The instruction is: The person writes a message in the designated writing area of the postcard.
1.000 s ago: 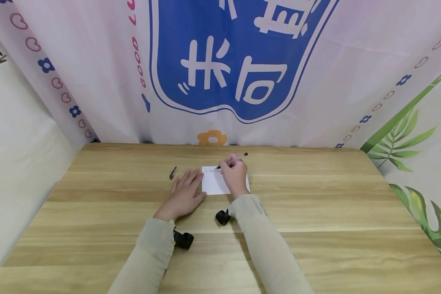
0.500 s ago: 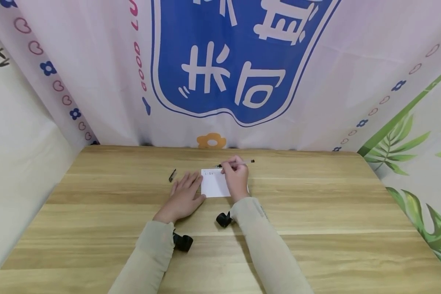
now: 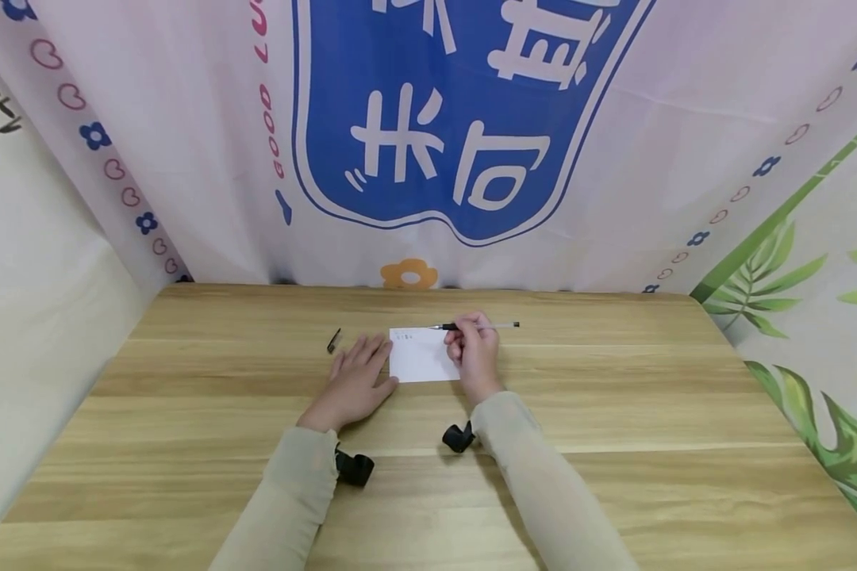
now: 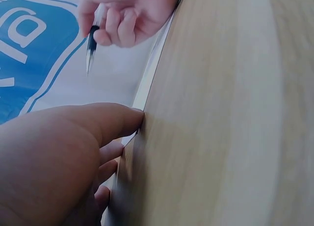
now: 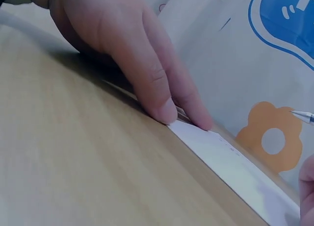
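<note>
A small white sheet of paper [image 3: 417, 361] lies on the wooden table, with a short row of dark marks near its top left. My left hand [image 3: 355, 382] lies flat, fingers straight, its thumb and fingertips pressing on the sheet's left edge. At the sheet's right side, my right hand [image 3: 477, 353] grips a clear-barrelled pen [image 3: 503, 324] with a black grip section. In the left wrist view the pen's metal tip [image 4: 89, 64] points down, held up above the paper. Left of the sheet, beyond my left fingers, lies a pen cap [image 3: 334, 341] with a dark clip.
The wooden table [image 3: 614, 444] stretches out around both arms. A printed curtain [image 3: 221, 198] with a blue emblem and an orange flower [image 3: 409, 274] hangs at its far edge. Black wrist cameras [image 3: 355, 469] sit on both sleeves.
My right hand has shifted right, off the written marks, and the pen has lifted from the sheet and swung nearly level. My left hand and the paper have stayed in place.
</note>
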`<state>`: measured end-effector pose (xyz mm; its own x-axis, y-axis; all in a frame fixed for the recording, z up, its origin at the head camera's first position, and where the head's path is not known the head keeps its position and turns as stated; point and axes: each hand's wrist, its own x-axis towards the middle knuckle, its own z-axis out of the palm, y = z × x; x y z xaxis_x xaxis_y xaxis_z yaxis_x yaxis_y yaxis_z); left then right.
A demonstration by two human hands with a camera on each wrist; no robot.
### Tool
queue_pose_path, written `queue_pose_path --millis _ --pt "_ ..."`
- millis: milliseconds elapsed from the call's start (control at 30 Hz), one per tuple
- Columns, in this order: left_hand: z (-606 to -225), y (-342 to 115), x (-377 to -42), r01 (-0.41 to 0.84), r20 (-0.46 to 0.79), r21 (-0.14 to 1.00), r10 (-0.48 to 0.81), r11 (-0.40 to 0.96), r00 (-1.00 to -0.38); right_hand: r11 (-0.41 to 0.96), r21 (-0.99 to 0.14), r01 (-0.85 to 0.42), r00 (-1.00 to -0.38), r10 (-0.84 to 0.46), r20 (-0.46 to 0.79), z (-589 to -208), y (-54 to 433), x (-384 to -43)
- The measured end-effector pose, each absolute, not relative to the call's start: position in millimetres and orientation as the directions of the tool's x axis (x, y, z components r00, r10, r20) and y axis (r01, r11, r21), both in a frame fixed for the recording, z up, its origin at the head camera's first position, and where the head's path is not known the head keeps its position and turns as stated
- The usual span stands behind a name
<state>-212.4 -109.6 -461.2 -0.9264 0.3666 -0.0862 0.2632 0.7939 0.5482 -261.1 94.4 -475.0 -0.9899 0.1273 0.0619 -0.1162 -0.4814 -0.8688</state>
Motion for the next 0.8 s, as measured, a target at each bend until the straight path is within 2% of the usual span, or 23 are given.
queue_pose_path --millis 167,800 --pt "-461 -109 -212 0.267 -0.085 0.555 0.373 0.788 -0.924 -0.546 -0.831 -0.103 -0.993 0.103 0.056 -475 107 -255" --pt "-461 -110 -213 0.265 -0.077 0.563 0.368 0.783 -0.927 -0.564 -0.823 -0.066 -0.996 0.084 0.022 -470 128 -232"
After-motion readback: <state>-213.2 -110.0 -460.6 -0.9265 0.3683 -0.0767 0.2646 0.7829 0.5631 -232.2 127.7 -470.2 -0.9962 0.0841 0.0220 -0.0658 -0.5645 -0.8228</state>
